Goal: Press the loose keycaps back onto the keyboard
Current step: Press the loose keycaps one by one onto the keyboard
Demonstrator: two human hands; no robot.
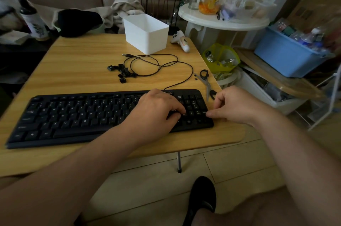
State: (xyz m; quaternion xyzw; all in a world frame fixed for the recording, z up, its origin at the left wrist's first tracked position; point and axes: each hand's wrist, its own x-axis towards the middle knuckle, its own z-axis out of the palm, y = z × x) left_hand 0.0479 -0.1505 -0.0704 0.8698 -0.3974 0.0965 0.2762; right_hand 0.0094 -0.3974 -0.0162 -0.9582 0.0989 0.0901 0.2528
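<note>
Your left hand (pixel 156 107): fingers curled down onto the keys just left of the number pad of the flat black plastic keyboard (pixel 73 115), tips pressing there; whether a cap lies under them cannot be told. Your right hand (pixel 238 106): fingers loosely curled, thumb tip touching the keyboard's right edge; nothing visibly held. Keyboard: near edge of the light wooden table (pixel 83 54). Pile of loose black keycaps (pixel 122 71): farther back, beside the coiled black cable (pixel 156 65). Steel scissors with black handles (pixel 206 82): right. White plastic bin (pixel 145 34): rear.
</note>
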